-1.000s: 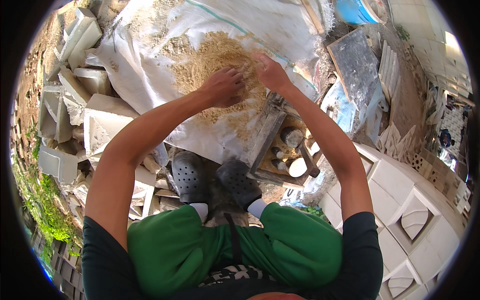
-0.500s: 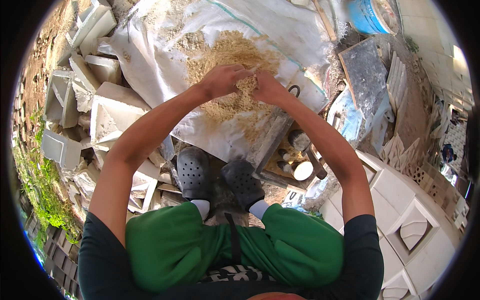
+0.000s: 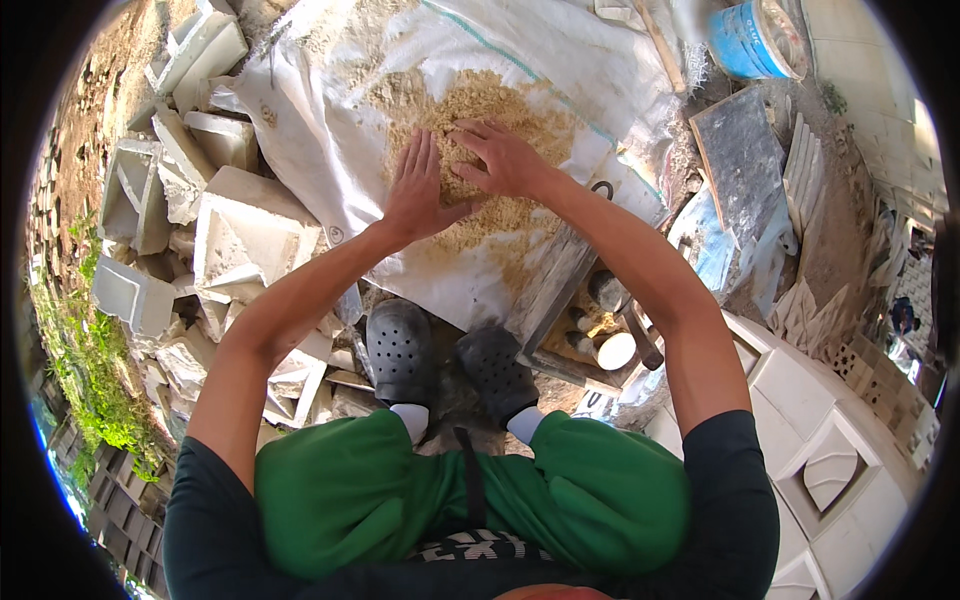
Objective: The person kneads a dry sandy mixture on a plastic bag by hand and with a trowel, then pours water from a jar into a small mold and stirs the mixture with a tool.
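Tan, sand-like crumbly material (image 3: pixel 500 215) lies spread in a loose patch on a white woven sheet (image 3: pixel 335 130). My left hand (image 3: pixel 418 190) rests at the left side of the patch, fingers stretched forward and thumb out to the right. Over the middle of it is my right hand (image 3: pixel 497 160), fingers apart and pointing left, touching or just above the grains. Neither hand holds anything I can see.
Broken pale blocks (image 3: pixel 245 230) pile up on the left. Right of my shoes (image 3: pixel 400 350) sits a wooden tray (image 3: pixel 550 300) with a hammer (image 3: pixel 640 335) and small round tools. Beyond lie a dark board (image 3: pixel 740 145), a blue bucket (image 3: pixel 745 40) and white patterned blocks (image 3: pixel 800 420).
My hands were close together with fingers bent over the patch. Now they have parted and flattened: the left has come nearer to me, and the right has moved left across the grains.
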`<state>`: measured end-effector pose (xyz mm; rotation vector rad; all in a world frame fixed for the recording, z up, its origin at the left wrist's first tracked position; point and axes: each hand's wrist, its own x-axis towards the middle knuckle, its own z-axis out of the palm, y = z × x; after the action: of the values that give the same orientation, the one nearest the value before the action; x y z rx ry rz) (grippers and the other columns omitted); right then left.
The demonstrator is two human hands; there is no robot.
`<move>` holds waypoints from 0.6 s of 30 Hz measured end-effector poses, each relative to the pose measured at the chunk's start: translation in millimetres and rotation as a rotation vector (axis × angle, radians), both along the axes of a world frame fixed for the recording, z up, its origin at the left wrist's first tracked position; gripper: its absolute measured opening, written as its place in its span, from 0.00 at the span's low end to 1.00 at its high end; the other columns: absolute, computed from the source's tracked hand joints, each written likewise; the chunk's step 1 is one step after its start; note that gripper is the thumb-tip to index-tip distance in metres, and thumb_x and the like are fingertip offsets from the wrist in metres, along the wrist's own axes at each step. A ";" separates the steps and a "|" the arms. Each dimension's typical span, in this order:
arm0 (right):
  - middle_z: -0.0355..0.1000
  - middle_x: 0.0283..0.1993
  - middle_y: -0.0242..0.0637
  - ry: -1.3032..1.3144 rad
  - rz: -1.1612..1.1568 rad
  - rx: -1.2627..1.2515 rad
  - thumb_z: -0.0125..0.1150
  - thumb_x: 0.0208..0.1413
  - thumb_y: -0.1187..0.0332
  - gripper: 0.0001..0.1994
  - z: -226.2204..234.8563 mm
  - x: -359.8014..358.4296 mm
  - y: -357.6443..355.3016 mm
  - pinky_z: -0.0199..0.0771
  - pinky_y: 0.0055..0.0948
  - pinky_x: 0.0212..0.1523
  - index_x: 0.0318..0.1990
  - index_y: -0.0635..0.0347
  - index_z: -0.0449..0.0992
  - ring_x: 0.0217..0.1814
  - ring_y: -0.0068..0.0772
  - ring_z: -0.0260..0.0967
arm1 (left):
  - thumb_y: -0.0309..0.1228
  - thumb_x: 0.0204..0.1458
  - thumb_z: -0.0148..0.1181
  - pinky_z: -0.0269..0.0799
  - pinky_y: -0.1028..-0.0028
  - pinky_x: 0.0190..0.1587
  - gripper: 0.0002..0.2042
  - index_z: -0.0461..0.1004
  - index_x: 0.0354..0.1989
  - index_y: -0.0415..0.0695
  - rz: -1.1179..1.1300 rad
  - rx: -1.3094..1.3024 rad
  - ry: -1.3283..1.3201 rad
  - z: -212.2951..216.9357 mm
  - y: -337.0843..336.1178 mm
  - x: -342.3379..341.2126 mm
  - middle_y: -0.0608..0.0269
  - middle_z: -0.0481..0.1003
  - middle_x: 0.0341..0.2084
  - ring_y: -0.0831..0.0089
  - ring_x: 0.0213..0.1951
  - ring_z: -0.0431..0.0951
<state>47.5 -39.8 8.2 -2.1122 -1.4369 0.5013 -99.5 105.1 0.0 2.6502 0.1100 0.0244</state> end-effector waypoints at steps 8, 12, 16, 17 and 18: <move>0.67 0.63 0.34 -0.211 -0.107 0.176 0.56 0.56 0.64 0.18 20.2 2.5 -4.5 0.55 0.43 0.71 0.56 0.48 0.73 0.68 0.40 0.60 | 0.51 0.58 0.52 0.37 0.57 0.72 0.42 0.46 0.68 0.28 0.218 -0.092 0.054 -6.4 14.2 -19.8 0.34 0.48 0.68 0.45 0.72 0.41; 0.66 0.65 0.33 -0.368 0.384 0.140 0.56 0.57 0.64 0.19 12.7 -5.9 -13.2 0.55 0.41 0.71 0.57 0.47 0.73 0.69 0.36 0.59 | 0.37 0.61 0.48 0.42 0.57 0.71 0.33 0.48 0.68 0.28 0.294 -0.652 -0.025 -0.1 4.9 -18.7 0.35 0.50 0.68 0.47 0.72 0.45; 0.63 0.67 0.35 -0.410 0.344 -0.010 0.50 0.59 0.72 0.19 11.5 17.6 -24.9 0.57 0.38 0.69 0.58 0.51 0.72 0.71 0.36 0.57 | 0.36 0.60 0.49 0.44 0.55 0.71 0.32 0.48 0.67 0.28 0.160 -0.360 -0.010 14.9 8.3 -13.7 0.36 0.50 0.68 0.48 0.72 0.45; 0.62 0.68 0.36 -0.397 0.320 -0.048 0.49 0.59 0.72 0.19 14.2 20.4 -26.3 0.58 0.39 0.69 0.58 0.52 0.72 0.72 0.38 0.56 | 0.38 0.60 0.51 0.43 0.55 0.71 0.34 0.48 0.67 0.28 0.154 -0.261 0.015 19.0 4.7 -14.8 0.36 0.49 0.68 0.47 0.72 0.45; 0.62 0.68 0.36 -0.394 0.326 -0.043 0.49 0.59 0.72 0.19 17.4 18.3 -25.8 0.58 0.39 0.69 0.58 0.52 0.72 0.72 0.38 0.56 | 0.39 0.59 0.52 0.43 0.55 0.71 0.35 0.48 0.67 0.28 0.149 -0.160 0.040 21.1 1.8 -18.0 0.35 0.48 0.68 0.46 0.72 0.45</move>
<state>65.8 -65.7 25.6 -2.0971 -2.0273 0.2397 -117.5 106.9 21.1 2.4787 0.3094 0.0114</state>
